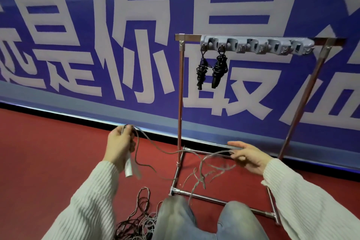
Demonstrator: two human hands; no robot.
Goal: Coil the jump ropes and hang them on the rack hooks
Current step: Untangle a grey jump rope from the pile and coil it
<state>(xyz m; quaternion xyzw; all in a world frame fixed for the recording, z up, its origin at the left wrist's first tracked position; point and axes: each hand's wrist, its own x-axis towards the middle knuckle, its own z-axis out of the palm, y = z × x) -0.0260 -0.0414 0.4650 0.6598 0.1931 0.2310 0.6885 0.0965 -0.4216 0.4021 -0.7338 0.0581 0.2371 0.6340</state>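
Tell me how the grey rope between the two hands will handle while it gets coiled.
Probably floppy: the grey rope sags and loops between left hand and right hand. Likely tangle-prone, given its snarl below. Seems light, draped over straight fingers.

A grey cord (167, 151) and pale handles (128, 167) are seen at the left hand's (120, 146) grip; cream ribbed sleeves (87, 200), red floor (48, 142), black coiled ropes (211, 70) beyond
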